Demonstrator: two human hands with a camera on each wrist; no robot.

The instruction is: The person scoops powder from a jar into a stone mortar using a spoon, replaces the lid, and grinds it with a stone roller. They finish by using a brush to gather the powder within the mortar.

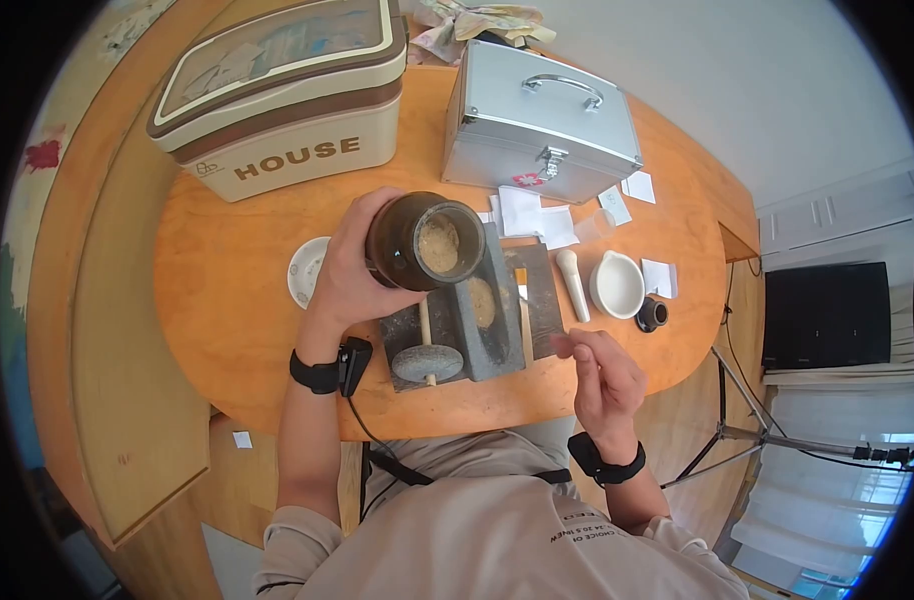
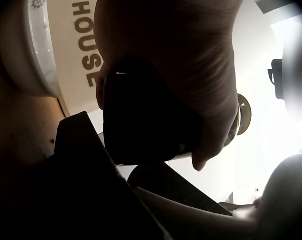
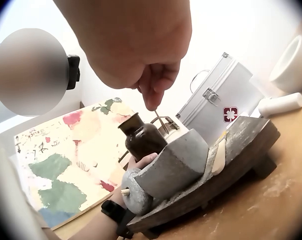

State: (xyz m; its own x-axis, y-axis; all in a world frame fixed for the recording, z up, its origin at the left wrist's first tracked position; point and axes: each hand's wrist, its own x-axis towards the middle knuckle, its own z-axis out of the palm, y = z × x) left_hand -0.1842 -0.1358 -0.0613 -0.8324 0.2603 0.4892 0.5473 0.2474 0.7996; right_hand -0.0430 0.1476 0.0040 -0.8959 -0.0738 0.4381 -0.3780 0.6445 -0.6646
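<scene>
My left hand (image 1: pixel 339 275) grips a dark brown glass jar (image 1: pixel 377 240), its wide mouth facing up toward me and tan powder (image 1: pixel 439 245) showing inside. Below the jar lies a grey stone grinding trough (image 1: pixel 512 345) with more tan powder in its groove. A stone grinding wheel (image 1: pixel 417 362) on a wooden axle sits left of the trough. Beside the trough, my right hand (image 1: pixel 609 385) is raised with thumb and fingertips together. In the right wrist view those fingertips pinch a thin rod-like tool (image 3: pixel 161 119); its lower end is not clear.
A wooden-handled brush (image 1: pixel 525 325) lies on the dark board (image 1: pixel 549 300) right of the trough. Farther right are a white pestle (image 1: pixel 573 285), a white mortar (image 1: pixel 629 265) and a small dark jar (image 1: pixel 652 316). A silver case (image 1: pixel 537 130) and cream HOUSE box (image 1: pixel 307 145) stand behind; a white dish (image 1: pixel 302 285) is left.
</scene>
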